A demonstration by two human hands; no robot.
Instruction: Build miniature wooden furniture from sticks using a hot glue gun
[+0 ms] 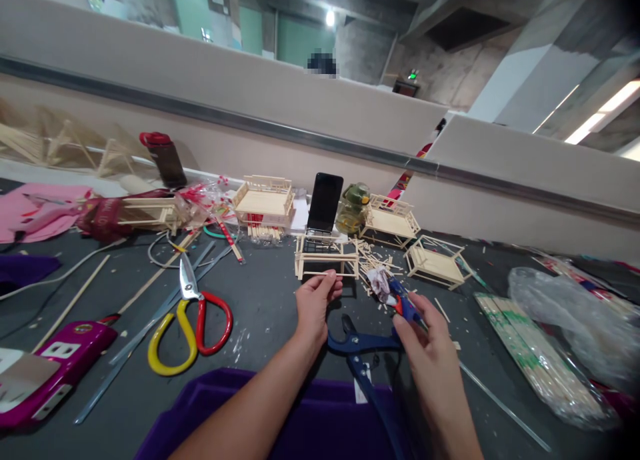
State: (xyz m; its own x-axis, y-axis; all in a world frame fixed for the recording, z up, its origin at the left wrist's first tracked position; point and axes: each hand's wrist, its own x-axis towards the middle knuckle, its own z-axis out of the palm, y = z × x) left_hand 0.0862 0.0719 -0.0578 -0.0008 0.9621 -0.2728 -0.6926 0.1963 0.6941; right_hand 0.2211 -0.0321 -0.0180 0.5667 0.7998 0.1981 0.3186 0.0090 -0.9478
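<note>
My left hand point(319, 305) is closed in a pinch at the front bar of a small frame of thin wooden sticks point(327, 258). Just to the right, my right hand point(427, 337) is wrapped round what looks like a blue glue gun point(404, 305) with a red part near its front. A crumpled, stained wad point(379, 284) is at the front end of that tool, close to the frame's right side. Between my forearms lies a dark blue cutter point(361, 343) with a curved jaw. Cut stick pieces point(367, 255) are scattered behind the wad.
A black phone point(326, 203) stands upright behind the frame. Finished-looking stick models point(265, 201) flank it. Yellow-and-red-handled scissors point(190, 313) lie left, beyond them a magenta device point(60, 363). A purple tray point(215, 387) is near me; bagged sticks point(537, 353) lie right.
</note>
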